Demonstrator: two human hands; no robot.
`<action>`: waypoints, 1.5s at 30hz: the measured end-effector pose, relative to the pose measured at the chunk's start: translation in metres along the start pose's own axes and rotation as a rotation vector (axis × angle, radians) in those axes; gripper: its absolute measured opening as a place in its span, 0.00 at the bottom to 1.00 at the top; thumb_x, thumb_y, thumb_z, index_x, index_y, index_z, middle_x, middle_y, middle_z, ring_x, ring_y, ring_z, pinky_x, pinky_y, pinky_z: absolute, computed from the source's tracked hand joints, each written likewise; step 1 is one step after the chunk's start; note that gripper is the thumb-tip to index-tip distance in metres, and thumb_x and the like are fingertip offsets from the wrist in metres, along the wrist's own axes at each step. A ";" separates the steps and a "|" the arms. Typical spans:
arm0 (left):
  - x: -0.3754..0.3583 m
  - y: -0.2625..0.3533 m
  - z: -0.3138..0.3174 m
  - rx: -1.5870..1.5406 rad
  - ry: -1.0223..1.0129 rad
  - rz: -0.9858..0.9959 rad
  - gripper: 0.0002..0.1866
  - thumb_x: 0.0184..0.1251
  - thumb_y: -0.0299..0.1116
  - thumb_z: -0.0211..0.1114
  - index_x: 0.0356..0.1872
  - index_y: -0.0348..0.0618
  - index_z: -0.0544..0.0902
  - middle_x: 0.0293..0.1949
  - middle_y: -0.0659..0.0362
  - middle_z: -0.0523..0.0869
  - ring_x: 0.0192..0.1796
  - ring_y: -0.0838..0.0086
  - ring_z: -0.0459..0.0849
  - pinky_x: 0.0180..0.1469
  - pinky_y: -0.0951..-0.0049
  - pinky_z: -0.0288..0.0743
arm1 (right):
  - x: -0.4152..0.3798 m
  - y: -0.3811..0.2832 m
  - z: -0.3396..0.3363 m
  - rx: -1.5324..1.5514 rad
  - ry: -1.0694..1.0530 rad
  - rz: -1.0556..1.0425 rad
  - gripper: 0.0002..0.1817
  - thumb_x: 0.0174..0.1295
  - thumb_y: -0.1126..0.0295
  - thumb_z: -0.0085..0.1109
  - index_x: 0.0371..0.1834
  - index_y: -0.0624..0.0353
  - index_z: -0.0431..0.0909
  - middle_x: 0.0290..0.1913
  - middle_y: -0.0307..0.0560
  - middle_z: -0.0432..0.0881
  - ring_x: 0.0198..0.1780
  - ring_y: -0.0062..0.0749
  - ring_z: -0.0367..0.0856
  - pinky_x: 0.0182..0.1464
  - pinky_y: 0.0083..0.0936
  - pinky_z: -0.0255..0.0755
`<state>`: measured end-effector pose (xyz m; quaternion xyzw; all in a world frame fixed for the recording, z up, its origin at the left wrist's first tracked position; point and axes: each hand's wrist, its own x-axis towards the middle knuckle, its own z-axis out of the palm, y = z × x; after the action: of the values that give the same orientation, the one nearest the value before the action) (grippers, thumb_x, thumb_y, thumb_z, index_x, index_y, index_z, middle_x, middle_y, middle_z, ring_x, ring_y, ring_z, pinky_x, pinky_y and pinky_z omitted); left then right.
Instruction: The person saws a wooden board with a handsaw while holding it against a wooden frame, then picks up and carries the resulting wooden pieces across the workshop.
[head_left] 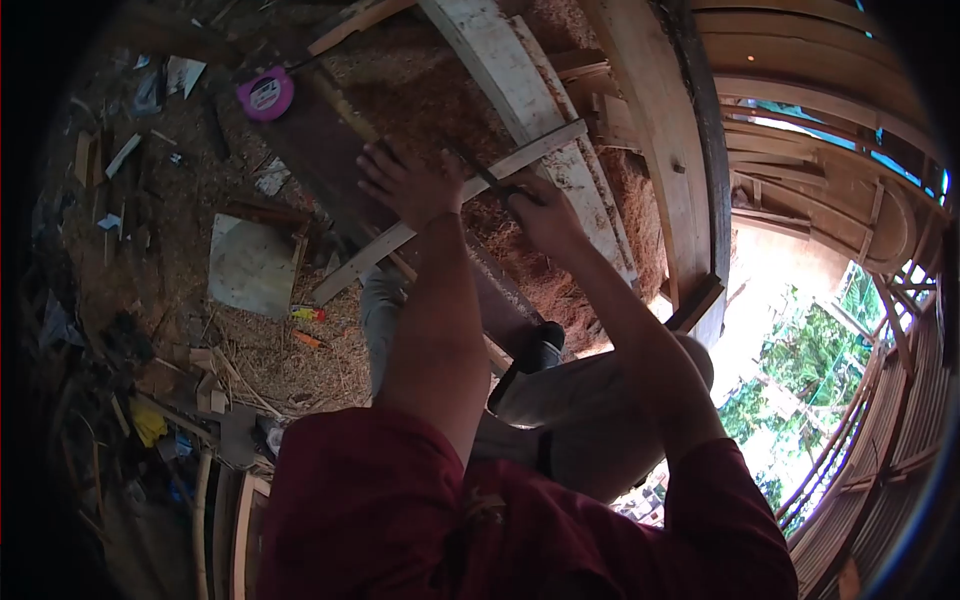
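My left hand lies with its fingers spread over the dark plank, its wrist beside a narrow wooden strip. The strip slants across the plank and reaches a pale, thick board. Closed around the dark handle of a slim, dark tool is my right hand, just right of the strip. The tool points up and left toward my left hand; its exact kind is hard to make out in the dim light. A pink tape measure rests near the plank's far end.
Wood shavings and scraps cover the ground. A pale square panel lies at left, near a small orange-and-yellow object. Long timber rises at right, beside curved wooden framing. My knees are close beneath my arms.
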<state>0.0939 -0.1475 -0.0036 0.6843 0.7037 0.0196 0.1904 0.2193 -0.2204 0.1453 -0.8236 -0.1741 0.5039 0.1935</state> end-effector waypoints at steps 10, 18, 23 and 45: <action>-0.002 0.002 0.008 -0.017 0.094 -0.033 0.50 0.70 0.59 0.63 0.87 0.43 0.60 0.88 0.42 0.52 0.91 0.44 0.44 0.89 0.35 0.34 | 0.004 0.008 -0.002 0.087 -0.047 -0.051 0.18 0.73 0.64 0.62 0.60 0.60 0.87 0.44 0.51 0.91 0.42 0.25 0.88 0.41 0.25 0.76; -0.004 0.004 0.010 0.032 0.187 -0.089 0.46 0.66 0.55 0.66 0.84 0.51 0.66 0.87 0.47 0.58 0.90 0.51 0.50 0.89 0.40 0.41 | 0.015 0.039 0.008 -0.060 0.032 -0.301 0.19 0.72 0.62 0.60 0.61 0.59 0.86 0.50 0.56 0.91 0.51 0.43 0.90 0.57 0.36 0.80; -0.001 0.003 0.017 0.019 0.265 -0.061 0.47 0.61 0.55 0.68 0.83 0.50 0.69 0.86 0.46 0.60 0.90 0.49 0.52 0.89 0.39 0.44 | 0.007 0.038 0.003 -0.040 0.020 -0.301 0.20 0.71 0.61 0.61 0.61 0.58 0.86 0.52 0.60 0.91 0.55 0.53 0.91 0.59 0.41 0.80; -0.044 -0.020 0.036 0.162 0.338 -0.066 0.41 0.80 0.54 0.56 0.86 0.43 0.61 0.88 0.40 0.51 0.90 0.45 0.46 0.89 0.42 0.40 | -0.026 0.081 0.013 -0.010 0.009 -0.375 0.20 0.72 0.57 0.61 0.61 0.54 0.86 0.53 0.62 0.90 0.55 0.55 0.90 0.58 0.43 0.80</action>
<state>0.0852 -0.1995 -0.0321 0.6609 0.7470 0.0714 0.0143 0.2043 -0.3013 0.1198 -0.7800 -0.3261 0.4543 0.2808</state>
